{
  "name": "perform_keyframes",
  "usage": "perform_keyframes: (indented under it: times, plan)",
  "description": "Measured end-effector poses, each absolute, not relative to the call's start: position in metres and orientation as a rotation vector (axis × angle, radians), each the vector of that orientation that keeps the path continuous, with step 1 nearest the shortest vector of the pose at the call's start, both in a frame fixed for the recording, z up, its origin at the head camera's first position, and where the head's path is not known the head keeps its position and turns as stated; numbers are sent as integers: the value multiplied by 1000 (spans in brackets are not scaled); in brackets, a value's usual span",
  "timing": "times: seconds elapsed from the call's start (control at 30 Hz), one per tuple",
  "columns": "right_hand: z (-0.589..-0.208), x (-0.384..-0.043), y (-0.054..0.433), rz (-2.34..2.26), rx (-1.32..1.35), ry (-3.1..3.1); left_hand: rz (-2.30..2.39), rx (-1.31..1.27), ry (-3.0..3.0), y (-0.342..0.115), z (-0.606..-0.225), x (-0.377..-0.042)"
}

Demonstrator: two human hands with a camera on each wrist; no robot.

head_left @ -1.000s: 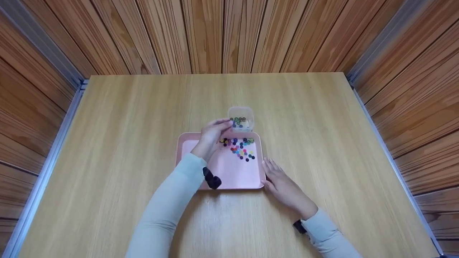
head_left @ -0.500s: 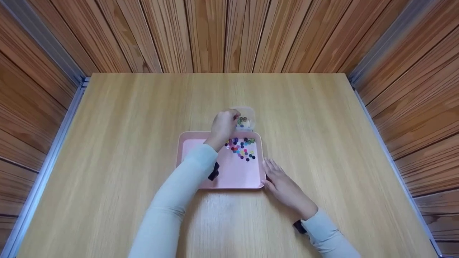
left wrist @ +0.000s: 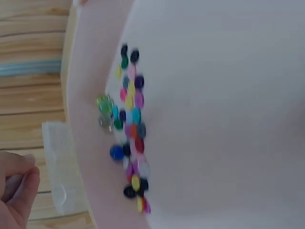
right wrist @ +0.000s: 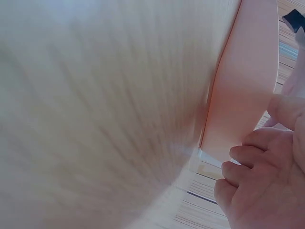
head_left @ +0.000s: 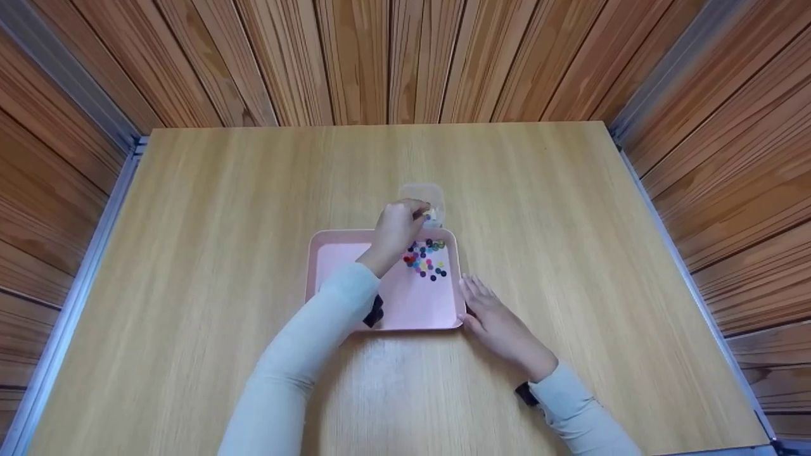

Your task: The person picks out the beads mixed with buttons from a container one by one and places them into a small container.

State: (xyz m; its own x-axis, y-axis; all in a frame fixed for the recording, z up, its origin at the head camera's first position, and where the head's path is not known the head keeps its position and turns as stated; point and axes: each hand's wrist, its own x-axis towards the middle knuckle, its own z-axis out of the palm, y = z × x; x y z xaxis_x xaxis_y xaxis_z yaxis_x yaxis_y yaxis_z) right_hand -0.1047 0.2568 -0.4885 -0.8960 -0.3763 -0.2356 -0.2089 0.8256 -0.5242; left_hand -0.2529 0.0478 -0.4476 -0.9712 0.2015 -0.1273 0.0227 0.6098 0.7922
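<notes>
My left hand reaches across the tray, over the clear plastic box behind it. In the left wrist view its thumb and index fingertip come together; I cannot tell whether anything is between them. The hand covers much of the box. A pink tray holds many small, colourful round button-like pieces. Among these lie a green glass marble and a blue marble. With fingers extended, my right hand lies along the tray's right wall, thumb at the rim.
A light wooden table carries the tray and box. Wood-plank panels with metal frame bars enclose it at the back and both sides. A black strap is on the right wrist.
My left hand has moved from the box's front left corner to over the box, turning its back upward and drawing its fingers in. The right hand and tray stay put.
</notes>
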Motion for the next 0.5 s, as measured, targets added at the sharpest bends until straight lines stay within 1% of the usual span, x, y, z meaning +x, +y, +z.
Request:
perform_keyframes:
  times: [0.23,0.5]
  plan:
    - [-488,-106,257,-721,-499,2689,1495,121,2559,50,-460,-237]
    - [-488,-105,256,-721,-497,2691,1552,3,2481,58,-475,-228]
